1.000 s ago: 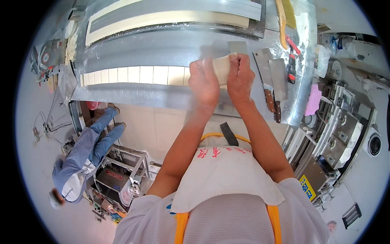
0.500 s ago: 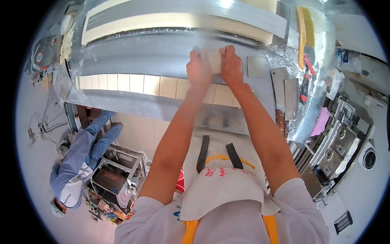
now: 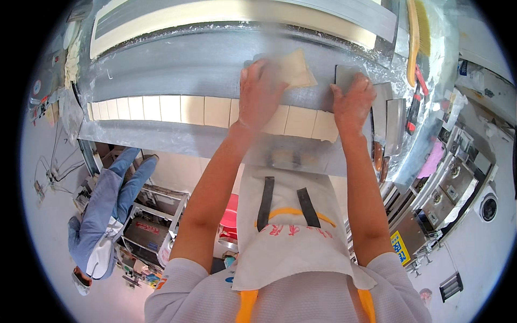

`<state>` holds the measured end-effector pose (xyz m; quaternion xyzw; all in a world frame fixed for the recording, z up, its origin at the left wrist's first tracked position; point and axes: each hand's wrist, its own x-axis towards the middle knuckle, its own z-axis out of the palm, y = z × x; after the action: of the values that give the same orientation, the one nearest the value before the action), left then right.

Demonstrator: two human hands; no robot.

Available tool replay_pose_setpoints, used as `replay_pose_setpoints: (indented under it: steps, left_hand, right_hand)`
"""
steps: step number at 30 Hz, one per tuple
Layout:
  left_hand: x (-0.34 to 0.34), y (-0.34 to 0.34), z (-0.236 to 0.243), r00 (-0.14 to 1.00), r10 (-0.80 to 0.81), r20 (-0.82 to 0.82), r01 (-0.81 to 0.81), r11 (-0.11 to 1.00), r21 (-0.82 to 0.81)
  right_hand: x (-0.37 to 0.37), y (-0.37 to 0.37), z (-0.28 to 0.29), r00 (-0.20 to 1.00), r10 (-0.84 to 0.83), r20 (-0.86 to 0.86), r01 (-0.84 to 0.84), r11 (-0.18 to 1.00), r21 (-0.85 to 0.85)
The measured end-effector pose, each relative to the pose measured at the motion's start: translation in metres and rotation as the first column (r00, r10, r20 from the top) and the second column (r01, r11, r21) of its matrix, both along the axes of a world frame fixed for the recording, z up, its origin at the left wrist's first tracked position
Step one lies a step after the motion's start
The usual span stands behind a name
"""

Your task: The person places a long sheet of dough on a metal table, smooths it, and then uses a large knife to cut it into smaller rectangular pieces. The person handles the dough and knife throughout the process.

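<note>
Left hand (image 3: 260, 96) pressed flat on pale dough square (image 3: 296, 69), right hand (image 3: 353, 102) gripping metal scraper (image 3: 344, 75) on bench (image 3: 177, 67).

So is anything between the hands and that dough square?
No. The left hand already rests on the dough square. The right hand is off to its side on the metal scraper, bare floured table between.

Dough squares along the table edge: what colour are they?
Pale cream, seen in the head view: dough squares on the grey metal table.

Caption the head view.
Left hand presses a dough piece; right hand grips a metal scraper on the floured table.
</note>
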<state>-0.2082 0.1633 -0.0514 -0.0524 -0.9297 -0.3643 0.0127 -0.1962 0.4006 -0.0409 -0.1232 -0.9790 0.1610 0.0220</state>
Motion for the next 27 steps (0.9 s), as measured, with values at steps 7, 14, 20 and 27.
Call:
replay_pose_setpoints:
  steps: [7,14,20,27]
  left_hand:
    - [0.001,-0.011,-0.001,0.970,-0.226,-0.091,0.208,0.962,-0.175]
    - [0.003,-0.040,-0.006,0.994,-0.053,-0.095,0.054,0.998,0.012]
    - [-0.001,-0.044,-0.005,0.988,0.045,0.150,-0.096,0.932,0.351]
    - [-0.002,-0.041,-0.020,0.994,0.052,0.099,-0.083,0.937,0.340]
  right_hand:
    - [-0.008,0.012,0.005,0.996,-0.086,0.019,0.086,0.996,0.012]
    - [-0.020,0.023,0.024,0.950,-0.139,0.280,0.308,0.568,-0.763]
    - [-0.042,-0.048,0.025,0.984,0.060,0.168,0.115,0.506,-0.855]
    - [-0.054,-0.070,0.008,0.981,0.064,0.184,0.089,0.693,-0.715]
